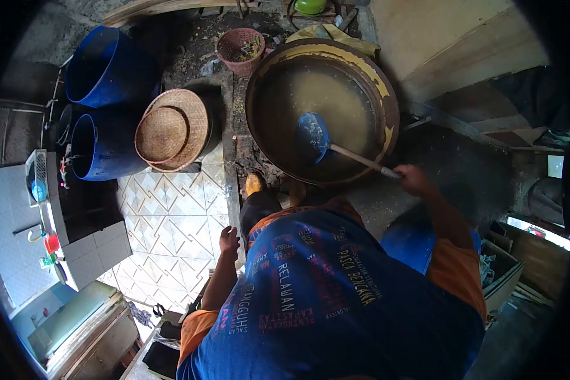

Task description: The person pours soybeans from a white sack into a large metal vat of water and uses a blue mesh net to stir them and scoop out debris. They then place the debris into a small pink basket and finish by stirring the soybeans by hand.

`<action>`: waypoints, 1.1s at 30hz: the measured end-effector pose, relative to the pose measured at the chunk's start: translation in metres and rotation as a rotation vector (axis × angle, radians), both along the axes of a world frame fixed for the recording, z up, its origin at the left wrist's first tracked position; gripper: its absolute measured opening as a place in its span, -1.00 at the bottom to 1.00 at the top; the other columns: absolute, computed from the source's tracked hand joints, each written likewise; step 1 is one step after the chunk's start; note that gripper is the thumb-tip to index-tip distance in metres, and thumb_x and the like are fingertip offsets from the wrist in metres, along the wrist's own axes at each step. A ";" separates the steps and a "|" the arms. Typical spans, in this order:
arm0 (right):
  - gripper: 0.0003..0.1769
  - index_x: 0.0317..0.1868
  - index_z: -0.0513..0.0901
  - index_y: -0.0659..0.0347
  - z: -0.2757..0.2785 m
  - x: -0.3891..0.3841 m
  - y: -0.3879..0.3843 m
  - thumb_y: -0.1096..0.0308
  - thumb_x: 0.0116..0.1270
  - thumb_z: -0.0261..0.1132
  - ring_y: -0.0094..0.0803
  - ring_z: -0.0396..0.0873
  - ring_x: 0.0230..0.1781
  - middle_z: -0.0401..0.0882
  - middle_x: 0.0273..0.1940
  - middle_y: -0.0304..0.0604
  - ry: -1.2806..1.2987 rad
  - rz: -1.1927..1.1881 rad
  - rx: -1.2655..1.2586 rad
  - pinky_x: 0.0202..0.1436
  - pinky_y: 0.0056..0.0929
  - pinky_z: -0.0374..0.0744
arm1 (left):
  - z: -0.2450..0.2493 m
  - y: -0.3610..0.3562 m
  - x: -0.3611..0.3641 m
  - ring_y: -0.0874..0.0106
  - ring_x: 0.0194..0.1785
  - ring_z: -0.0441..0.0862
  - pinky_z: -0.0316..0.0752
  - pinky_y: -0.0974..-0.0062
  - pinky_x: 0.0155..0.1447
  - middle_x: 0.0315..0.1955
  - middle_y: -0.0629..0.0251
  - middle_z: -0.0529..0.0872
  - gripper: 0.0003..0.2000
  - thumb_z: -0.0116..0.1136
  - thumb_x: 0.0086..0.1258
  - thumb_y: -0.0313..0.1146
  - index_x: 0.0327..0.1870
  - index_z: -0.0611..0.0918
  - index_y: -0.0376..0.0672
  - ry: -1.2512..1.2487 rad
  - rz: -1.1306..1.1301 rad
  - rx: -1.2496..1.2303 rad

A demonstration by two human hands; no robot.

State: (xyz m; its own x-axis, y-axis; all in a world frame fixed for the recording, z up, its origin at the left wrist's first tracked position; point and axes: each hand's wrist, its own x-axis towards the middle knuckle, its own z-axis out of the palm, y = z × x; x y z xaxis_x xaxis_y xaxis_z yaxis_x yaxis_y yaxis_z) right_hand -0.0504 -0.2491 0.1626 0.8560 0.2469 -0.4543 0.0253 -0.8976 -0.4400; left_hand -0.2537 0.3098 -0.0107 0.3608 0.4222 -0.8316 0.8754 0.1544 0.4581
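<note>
My right hand is wrapped round the end of a long wooden handle. On the handle's other end is a blue, round-headed skimmer, which rests at the surface of cloudy, yellowish liquid. The liquid fills part of a very large round pan with a dark, yellow-crusted rim. At my left side hangs my left hand, its fingers loosely bent and apart, with nothing in it. It is away from the pan, above the tiled floor.
Two blue barrels stand at the left. Beside them are stacked woven bamboo trays. A pink plastic basket holding scraps sits near the pan's far left edge. Patterned floor tiles end at a raised strip. Wooden boards border the right.
</note>
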 end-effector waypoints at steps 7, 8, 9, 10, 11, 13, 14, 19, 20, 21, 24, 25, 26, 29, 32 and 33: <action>-0.76 -0.22 0.62 0.22 -0.037 -0.008 0.047 0.37 0.05 0.29 -0.55 0.48 -0.52 0.56 -0.49 -0.21 0.060 -0.061 0.245 -0.43 -0.46 0.45 | 0.003 -0.004 -0.003 0.45 -0.35 0.54 0.40 0.55 -0.49 -0.21 0.19 0.60 -0.49 0.10 0.25 -0.20 0.20 0.36 -0.19 0.033 0.010 0.015; -0.77 -0.23 0.62 0.22 -0.039 -0.008 0.057 0.38 0.06 0.27 -0.56 0.47 -0.53 0.54 -0.50 -0.23 0.055 -0.091 0.304 -0.44 -0.47 0.44 | 0.004 -0.004 -0.003 0.45 -0.35 0.54 0.40 0.55 -0.49 -0.21 0.19 0.60 -0.49 0.10 0.25 -0.20 0.20 0.36 -0.19 0.028 0.015 0.020; -0.77 -0.23 0.62 0.22 -0.042 -0.009 0.066 0.38 0.06 0.27 -0.56 0.47 -0.53 0.54 -0.50 -0.23 0.051 -0.087 0.309 -0.44 -0.47 0.44 | 0.004 -0.003 -0.004 0.45 -0.36 0.54 0.40 0.55 -0.50 -0.21 0.19 0.60 -0.49 0.10 0.25 -0.21 0.20 0.36 -0.20 0.027 0.024 0.015; -0.75 -0.21 0.61 0.24 -0.045 -0.010 0.075 0.36 0.07 0.28 -0.56 0.48 -0.51 0.54 -0.50 -0.24 0.096 -0.137 0.328 -0.43 -0.48 0.45 | 0.004 -0.003 -0.005 0.46 -0.36 0.54 0.40 0.55 -0.50 -0.21 0.19 0.60 -0.49 0.10 0.24 -0.21 0.20 0.36 -0.20 0.026 0.034 0.010; -0.73 -0.19 0.60 0.25 -0.050 -0.009 0.083 0.35 0.08 0.29 -0.56 0.50 -0.49 0.54 -0.50 -0.25 0.140 -0.188 0.347 -0.41 -0.48 0.46 | 0.005 -0.003 -0.007 0.46 -0.37 0.54 0.40 0.56 -0.51 -0.23 0.20 0.60 -0.50 0.11 0.24 -0.21 0.19 0.36 -0.21 0.000 0.036 0.011; -0.73 -0.20 0.60 0.27 -0.074 -0.004 0.098 0.33 0.08 0.30 -0.52 0.51 -0.49 0.56 -0.48 -0.22 0.228 -0.300 0.411 -0.43 -0.46 0.46 | 0.009 -0.004 -0.006 0.47 -0.39 0.53 0.39 0.57 -0.52 -0.27 0.20 0.60 -0.51 0.11 0.24 -0.22 0.18 0.37 -0.20 0.010 0.032 0.020; -0.72 -0.21 0.60 0.28 -0.086 -0.002 0.104 0.32 0.09 0.31 -0.47 0.53 -0.49 0.58 -0.46 -0.19 0.321 -0.415 0.468 -0.45 -0.44 0.46 | 0.009 -0.003 -0.006 0.47 -0.39 0.53 0.39 0.57 -0.52 -0.27 0.20 0.60 -0.51 0.11 0.24 -0.23 0.18 0.37 -0.20 0.018 0.033 0.021; -0.72 -0.15 0.55 0.24 -0.098 0.022 0.154 0.28 0.16 0.27 -0.51 0.46 -0.58 0.53 -0.46 -0.24 0.401 -0.652 0.515 -0.60 -0.47 0.41 | 0.004 0.000 -0.008 0.43 -0.36 0.55 0.41 0.54 -0.51 -0.23 0.17 0.60 -0.48 0.10 0.23 -0.21 0.20 0.36 -0.21 -0.006 0.023 0.011; -0.73 -0.15 0.53 0.24 -0.098 0.025 0.163 0.28 0.19 0.24 -0.51 0.44 -0.61 0.51 -0.47 -0.25 0.439 -0.838 0.611 -0.63 -0.47 0.41 | 0.005 -0.001 -0.007 0.44 -0.37 0.54 0.40 0.55 -0.51 -0.24 0.17 0.60 -0.49 0.09 0.24 -0.22 0.20 0.35 -0.21 -0.003 0.007 0.016; -0.80 -0.21 0.50 0.21 -0.093 0.034 0.167 0.29 0.22 0.22 -0.50 0.42 -0.64 0.48 -0.48 -0.27 0.510 -0.842 0.715 -0.63 -0.48 0.42 | 0.006 -0.001 -0.006 0.44 -0.38 0.54 0.39 0.56 -0.52 -0.25 0.18 0.60 -0.49 0.09 0.24 -0.22 0.20 0.35 -0.21 -0.008 0.009 0.013; -0.85 -0.30 0.48 0.19 -0.096 0.056 0.174 0.30 0.23 0.21 -0.49 0.42 -0.64 0.46 -0.50 -0.27 0.571 -0.925 0.793 -0.65 -0.48 0.41 | 0.009 -0.001 -0.001 0.46 -0.39 0.53 0.37 0.58 -0.55 -0.26 0.18 0.59 -0.50 0.09 0.24 -0.23 0.20 0.35 -0.20 -0.010 0.023 0.001; -0.85 -0.31 0.48 0.19 -0.096 0.063 0.177 0.30 0.24 0.21 -0.48 0.42 -0.64 0.45 -0.50 -0.26 0.544 -0.966 0.780 -0.65 -0.47 0.41 | 0.009 0.000 -0.001 0.46 -0.39 0.53 0.37 0.58 -0.54 -0.27 0.18 0.58 -0.50 0.09 0.24 -0.23 0.20 0.35 -0.20 -0.023 0.027 -0.002; -0.85 -0.31 0.48 0.19 -0.096 0.068 0.177 0.30 0.24 0.21 -0.48 0.42 -0.64 0.45 -0.50 -0.26 0.535 -0.968 0.787 -0.65 -0.47 0.41 | 0.010 0.000 -0.001 0.45 -0.39 0.53 0.38 0.57 -0.54 -0.27 0.19 0.58 -0.50 0.10 0.24 -0.24 0.20 0.35 -0.20 -0.036 0.032 -0.005; -0.86 -0.32 0.48 0.20 -0.088 0.080 0.175 0.32 0.25 0.20 -0.47 0.42 -0.65 0.45 -0.51 -0.26 0.470 -1.024 0.822 -0.65 -0.47 0.41 | 0.009 0.003 0.003 0.46 -0.41 0.52 0.37 0.57 -0.55 -0.28 0.19 0.57 -0.50 0.10 0.24 -0.24 0.19 0.34 -0.20 -0.030 0.018 -0.005; -0.87 -0.29 0.48 0.20 -0.088 0.078 0.164 0.33 0.26 0.19 -0.48 0.43 -0.64 0.45 -0.50 -0.26 0.459 -1.042 0.866 -0.65 -0.48 0.41 | 0.009 0.005 0.005 0.45 -0.41 0.53 0.36 0.57 -0.56 -0.28 0.18 0.57 -0.49 0.11 0.25 -0.24 0.20 0.33 -0.19 -0.009 0.014 -0.020; -0.87 -0.28 0.48 0.20 -0.086 0.073 0.159 0.33 0.26 0.19 -0.48 0.42 -0.64 0.45 -0.50 -0.26 0.443 -1.038 0.869 -0.65 -0.48 0.41 | 0.010 0.005 0.007 0.46 -0.41 0.53 0.37 0.56 -0.56 -0.28 0.19 0.57 -0.49 0.11 0.25 -0.23 0.20 0.33 -0.19 -0.003 0.006 -0.018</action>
